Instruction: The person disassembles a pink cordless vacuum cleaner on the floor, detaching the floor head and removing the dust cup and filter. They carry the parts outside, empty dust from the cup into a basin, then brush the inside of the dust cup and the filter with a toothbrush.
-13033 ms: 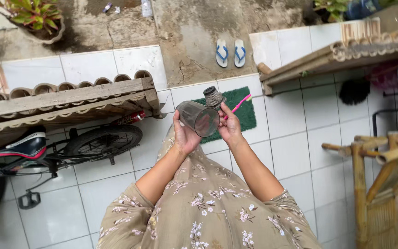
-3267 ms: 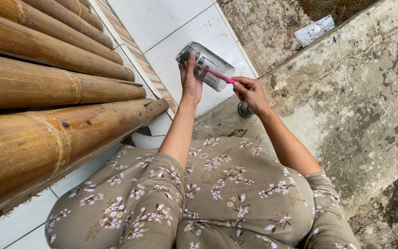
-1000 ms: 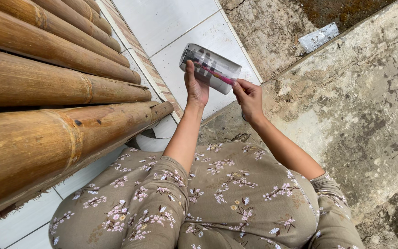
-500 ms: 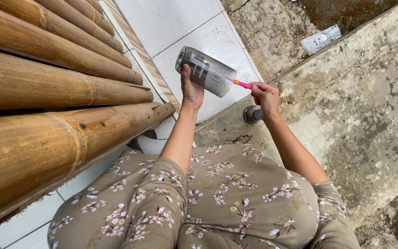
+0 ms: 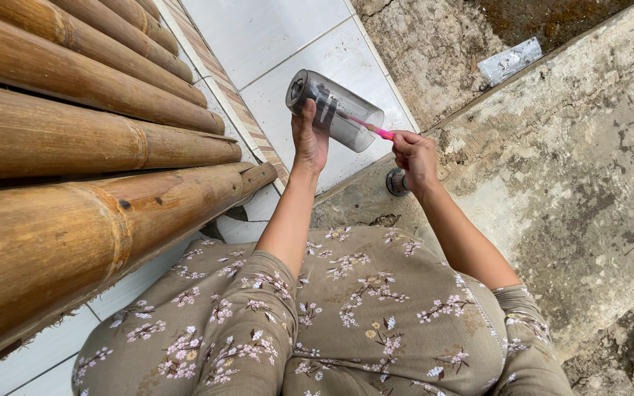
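Observation:
My left hand [image 5: 310,139] grips a clear, smoky plastic jar [image 5: 334,110] from below, holding it on its side with the open mouth toward the right. My right hand [image 5: 414,155] pinches a thin pink-handled brush [image 5: 376,130] whose tip reaches into the jar's mouth. Both arms stretch out over my lap, which is covered by a floral olive dress [image 5: 346,315]. A small dark round lid [image 5: 396,182] lies on the ground just below my right hand.
Thick bamboo poles [image 5: 75,183] fill the left side, close to my left arm. White floor tiles [image 5: 295,44] lie beyond the jar. Rough stained concrete [image 5: 552,169] spreads on the right, with a crumpled silver wrapper [image 5: 509,60] at the top.
Over the last second my right hand pulled back to the right, drawing the pink brush partly out of the jar. The jar stayed in my left hand.

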